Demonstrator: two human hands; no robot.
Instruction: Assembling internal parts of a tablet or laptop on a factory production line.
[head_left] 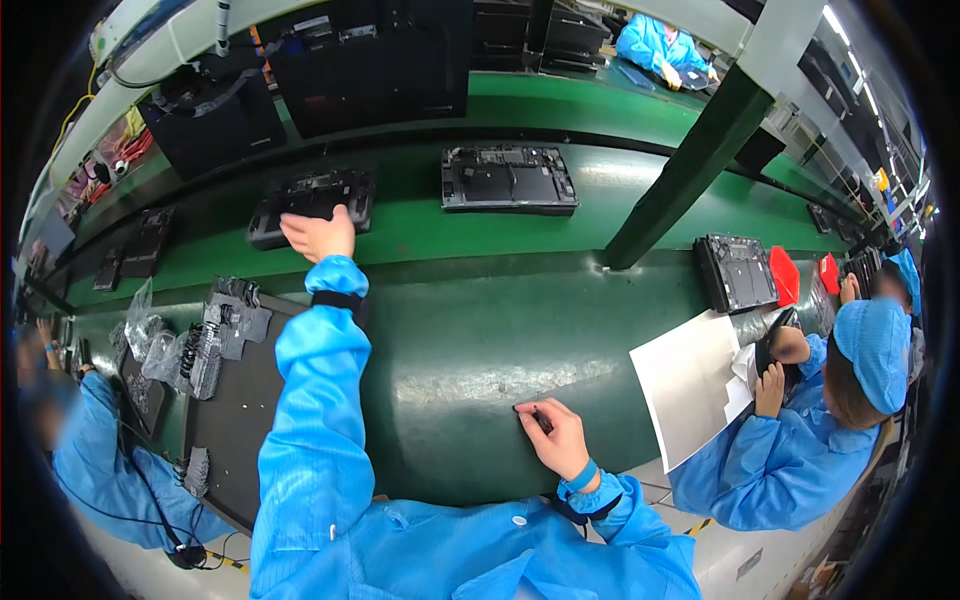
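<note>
My left hand (322,236) is stretched forward, fingers straight and spread, at the near edge of an opened laptop base (315,190) with dark innards. Whether the fingertips touch it I cannot tell. Over the green bench top (470,330), my right hand (562,442) is closed round a small black piece (542,421); its kind is hidden by the fingers. Straight ahead lies a second opened laptop base (510,182), apart from both hands.
A green post (690,165) rises right of centre. Beyond it sit another laptop base (738,272) and red bins (784,275). A co-worker (780,430) sits at right beside a white sheet (690,385). At left, a dark tray (235,430) bears several grey parts (205,355).
</note>
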